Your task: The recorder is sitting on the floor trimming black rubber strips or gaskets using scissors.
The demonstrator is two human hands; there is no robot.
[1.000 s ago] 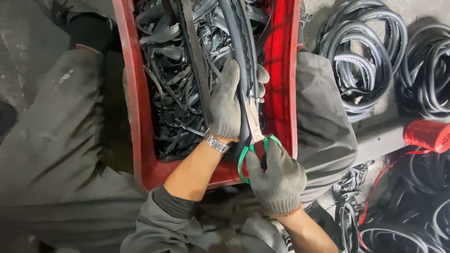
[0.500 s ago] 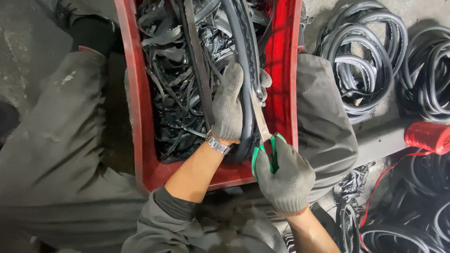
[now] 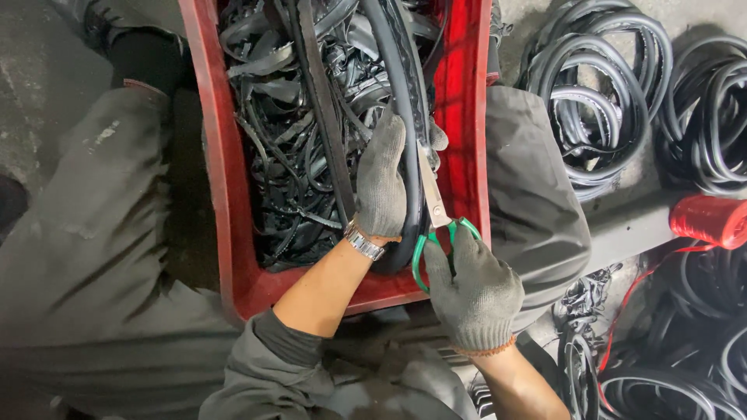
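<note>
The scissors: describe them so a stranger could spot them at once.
Find the red crate between the person's knees, full of black rubber strips. At its near right corner, the gloved right hand holds the scissors: the only green-handled, metal-bladed thing among the black rubber.

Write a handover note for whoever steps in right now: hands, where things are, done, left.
Left hand: gloved, gripping the thick black rubber strip over the red crate.
Right hand: gloved, in the green-handled scissors, blades lying along the strip.
Crate holds a tangle of black rubber offcuts and sits between the person's knees.
Coiled rubber seals lie on the floor to the right, beside a red twine spool.
Done: offcuts already in the crate.
Left: strip in hand looks uncut; coils remain.
</note>
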